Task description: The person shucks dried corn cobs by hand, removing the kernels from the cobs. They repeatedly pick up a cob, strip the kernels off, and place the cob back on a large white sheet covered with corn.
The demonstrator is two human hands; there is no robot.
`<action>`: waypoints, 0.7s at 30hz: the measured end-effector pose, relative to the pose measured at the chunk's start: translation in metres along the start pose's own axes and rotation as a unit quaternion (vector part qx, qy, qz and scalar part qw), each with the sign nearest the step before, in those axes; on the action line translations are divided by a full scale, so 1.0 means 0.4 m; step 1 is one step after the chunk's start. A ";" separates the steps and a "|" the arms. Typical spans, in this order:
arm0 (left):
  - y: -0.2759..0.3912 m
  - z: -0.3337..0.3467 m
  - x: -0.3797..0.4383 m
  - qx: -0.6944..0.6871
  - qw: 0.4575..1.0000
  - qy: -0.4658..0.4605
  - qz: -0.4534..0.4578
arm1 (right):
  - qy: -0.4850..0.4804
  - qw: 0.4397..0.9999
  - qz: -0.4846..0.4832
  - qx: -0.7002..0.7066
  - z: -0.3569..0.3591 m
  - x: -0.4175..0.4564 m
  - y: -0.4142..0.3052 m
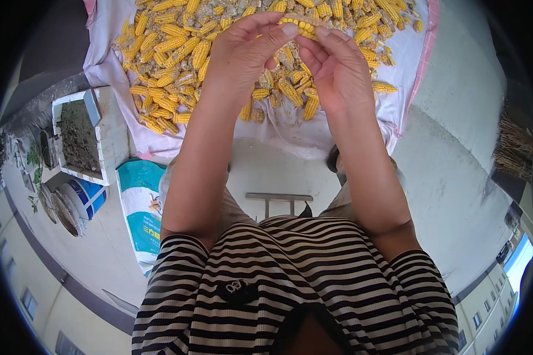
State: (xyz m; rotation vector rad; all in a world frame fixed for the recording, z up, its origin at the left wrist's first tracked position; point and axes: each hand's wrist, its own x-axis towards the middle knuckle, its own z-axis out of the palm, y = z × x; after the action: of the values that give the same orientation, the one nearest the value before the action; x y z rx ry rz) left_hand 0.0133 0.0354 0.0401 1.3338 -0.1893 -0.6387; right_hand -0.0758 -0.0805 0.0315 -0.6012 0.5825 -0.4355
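Note:
Between my two hands is a partly shelled corn cob, with rows of yellow kernels on the near side and a bare, pale stretch along the top. My left hand grips its left end, the thumb lying on the kernels. At the other end, my right hand holds the cob between thumb and fingers. Below and beyond both hands spreads a pile of dried corn cobs, many still full of yellow kernels. Greyish cob pieces lie among them. The pile rests on a pale pink cloth, where some loose kernels are scattered.
Left of the cloth stands a white foam box filled with soil. Nearby are a blue-and-white bucket and a teal-and-white printed sack. A small stool frame shows between my legs. Dry brushwood lies at the far right.

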 end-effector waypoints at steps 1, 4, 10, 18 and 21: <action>-0.015 0.002 -0.006 0.016 1.000 -0.020 0.002 | -0.013 1.000 0.011 -0.001 -0.007 0.000 0.003; -0.030 0.030 -0.063 -0.012 0.999 -0.020 -0.044 | -0.032 0.997 0.038 -0.065 -0.027 0.013 0.000; -0.006 -0.014 -0.009 -0.005 0.999 -0.009 -0.052 | -0.126 0.944 0.004 -0.306 0.002 0.002 -0.035; 0.000 0.030 -0.016 -0.042 0.997 0.066 -0.024 | -0.080 0.969 0.020 -0.233 0.008 -0.024 0.015; -0.010 0.020 -0.013 -0.023 0.998 0.051 -0.004 | -0.069 0.970 0.011 -0.235 0.015 -0.025 0.022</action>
State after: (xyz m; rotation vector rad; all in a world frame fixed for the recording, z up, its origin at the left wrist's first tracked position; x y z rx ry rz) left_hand 0.0039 0.0310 0.0393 1.3201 -0.0858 -0.5774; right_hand -0.0780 -0.0663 0.0337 -1.0682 0.5617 -0.2293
